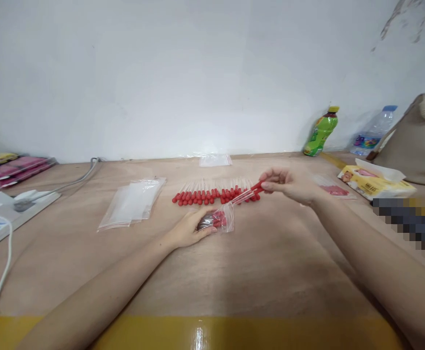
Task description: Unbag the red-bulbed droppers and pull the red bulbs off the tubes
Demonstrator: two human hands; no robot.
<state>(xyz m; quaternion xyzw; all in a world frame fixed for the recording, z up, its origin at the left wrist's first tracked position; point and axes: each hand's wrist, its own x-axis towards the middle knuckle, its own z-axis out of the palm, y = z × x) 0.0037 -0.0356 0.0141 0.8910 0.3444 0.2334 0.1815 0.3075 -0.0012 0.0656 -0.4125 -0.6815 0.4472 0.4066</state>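
Observation:
My left hand (194, 228) is closed round a small clear bag (229, 218) with red pieces inside, low over the table. Pinched in my right hand (280, 184) are thin pale sticks with red ends (258, 186); their pale ends slant down to the bag's mouth. Just behind both hands lies a row of red-tipped sticks (197, 195), red ends toward me. Flat clear bags (132, 201) are stacked left of the row.
Another clear bag (215, 159) lies by the wall. To the right are a bag of red pieces (334, 189), a tissue pack (372, 182), a green bottle (321, 131), a clear bottle (374, 131) and a beige bag (412, 141). A power strip (37, 199) and pink packs (15, 170) sit left.

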